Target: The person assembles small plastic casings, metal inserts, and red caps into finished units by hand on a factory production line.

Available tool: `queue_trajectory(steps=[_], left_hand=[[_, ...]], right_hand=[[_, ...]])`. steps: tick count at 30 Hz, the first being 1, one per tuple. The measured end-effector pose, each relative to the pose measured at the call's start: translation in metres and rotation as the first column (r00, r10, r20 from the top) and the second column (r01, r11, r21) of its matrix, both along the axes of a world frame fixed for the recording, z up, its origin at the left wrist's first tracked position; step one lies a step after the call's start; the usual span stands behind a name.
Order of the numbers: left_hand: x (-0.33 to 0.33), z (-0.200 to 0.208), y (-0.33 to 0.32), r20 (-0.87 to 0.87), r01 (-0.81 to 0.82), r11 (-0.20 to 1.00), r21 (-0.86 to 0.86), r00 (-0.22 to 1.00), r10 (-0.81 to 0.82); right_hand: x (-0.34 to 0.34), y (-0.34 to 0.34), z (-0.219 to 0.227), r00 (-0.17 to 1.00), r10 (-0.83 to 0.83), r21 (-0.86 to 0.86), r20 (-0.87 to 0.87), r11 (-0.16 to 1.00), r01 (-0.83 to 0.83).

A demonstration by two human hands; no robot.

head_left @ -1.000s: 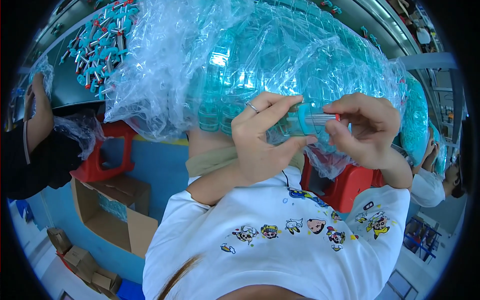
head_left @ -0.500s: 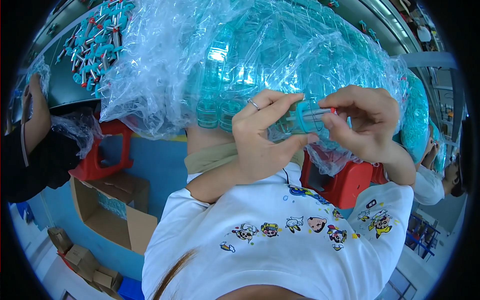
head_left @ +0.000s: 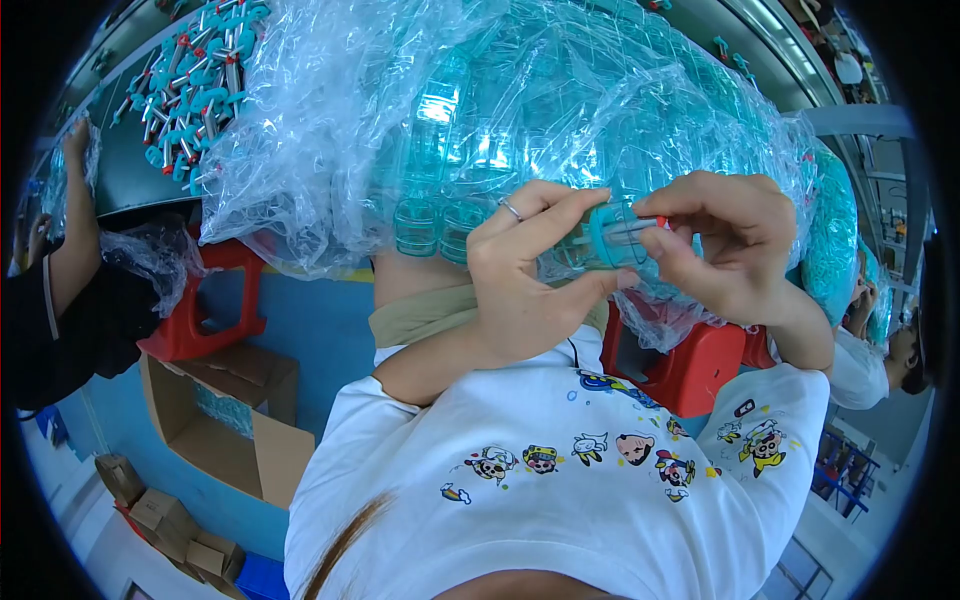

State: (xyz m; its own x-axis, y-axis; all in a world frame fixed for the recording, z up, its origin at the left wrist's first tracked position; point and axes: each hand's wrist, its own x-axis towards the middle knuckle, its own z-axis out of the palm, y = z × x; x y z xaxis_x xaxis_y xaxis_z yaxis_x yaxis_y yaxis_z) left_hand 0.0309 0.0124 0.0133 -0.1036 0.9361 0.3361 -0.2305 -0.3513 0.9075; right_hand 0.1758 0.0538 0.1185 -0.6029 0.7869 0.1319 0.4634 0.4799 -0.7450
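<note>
My left hand [head_left: 525, 275], a ring on one finger, grips a clear teal plastic cylinder [head_left: 605, 236] between fingers and thumb, and it lies sideways over my lap. My right hand [head_left: 730, 245] pinches the red end [head_left: 656, 222] of a slim metal rod, whose shaft sits within the open end of the cylinder. How deep the rod reaches is hard to make out. Just beyond both hands lies a large clear plastic bag [head_left: 330, 130] with rows of similar teal cylinders [head_left: 435, 110] in it.
A heap of metal rods [head_left: 200, 90] with teal and red ends lies at the far left. Red stools [head_left: 690, 370] stand beside me. An open cardboard box [head_left: 215, 425] sits on the blue floor. Another person's arm [head_left: 80, 220] is at left; another person sits at right.
My hands have barely moved; the cylinder has turned slightly in my fingers. At left, the other person's arm has reached farther away.
</note>
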Motion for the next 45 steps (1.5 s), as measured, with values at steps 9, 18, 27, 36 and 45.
queue_trajectory(steps=[9,18,27,36,45], left_hand=[[0.000,0.003,0.000,0.012,0.038,0.998,-0.045,0.999,-0.038],[-0.005,0.008,0.004,-0.039,0.039,0.999,0.009,0.998,-0.038],[-0.005,0.010,-0.001,0.026,0.106,0.994,-0.025,0.994,-0.106],[0.001,0.010,-0.002,0.047,0.140,0.989,-0.043,0.989,-0.138],[0.005,0.010,-0.003,0.043,0.144,0.989,-0.035,0.989,-0.143]], right_hand=[[0.001,-0.002,-0.003,1.000,0.031,0.035,0.006,0.999,-0.031],[0.005,-0.003,-0.014,0.987,0.037,-0.003,-0.158,0.999,-0.038],[0.006,-0.009,-0.016,0.950,0.027,-0.046,-0.311,0.998,-0.043],[0.009,-0.010,-0.020,0.950,0.013,0.028,-0.312,1.000,-0.005],[0.006,-0.013,-0.027,0.935,-0.085,-0.011,-0.344,0.996,0.087]])
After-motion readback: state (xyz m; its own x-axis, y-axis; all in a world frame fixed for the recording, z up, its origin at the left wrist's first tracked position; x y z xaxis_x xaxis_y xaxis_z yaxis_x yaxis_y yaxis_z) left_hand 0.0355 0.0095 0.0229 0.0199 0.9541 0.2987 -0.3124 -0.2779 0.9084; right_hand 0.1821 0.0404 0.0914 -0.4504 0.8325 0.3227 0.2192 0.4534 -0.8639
